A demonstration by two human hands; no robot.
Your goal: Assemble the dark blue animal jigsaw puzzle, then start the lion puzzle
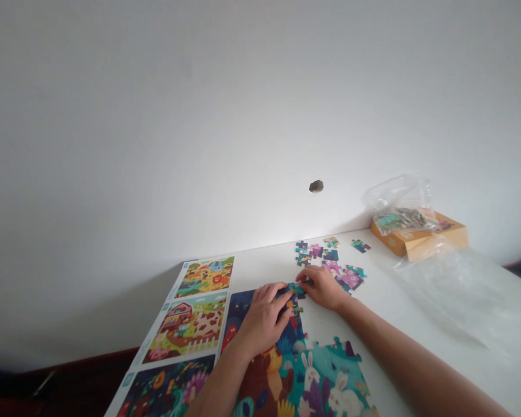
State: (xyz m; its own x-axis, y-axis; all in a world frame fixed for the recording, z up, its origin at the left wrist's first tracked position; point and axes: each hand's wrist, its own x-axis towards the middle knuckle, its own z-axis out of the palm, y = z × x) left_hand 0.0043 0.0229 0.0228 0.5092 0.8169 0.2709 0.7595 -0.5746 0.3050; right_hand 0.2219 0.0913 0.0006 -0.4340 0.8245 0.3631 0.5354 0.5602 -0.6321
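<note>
A partly assembled jigsaw puzzle (282,376) lies on the white table, with white rabbits and dark blue and teal areas in its picture. My right hand (323,288) pinches a small teal puzzle piece (296,288) at the puzzle's upper right edge. My left hand (267,315) rests on the assembled part, fingers spread, its fingertips close to that same piece. Whether the piece is locked into its neighbours cannot be made out. Just beyond my right hand are loose purple and teal pieces (351,278), partly covered by the hand.
Several more loose pieces (304,259) lie toward the wall. Printed picture sheets (191,327) line the left side. At the back right, a bag of pieces (402,219) sits on an orange box (417,238); a clear plastic bag (455,295) lies in front.
</note>
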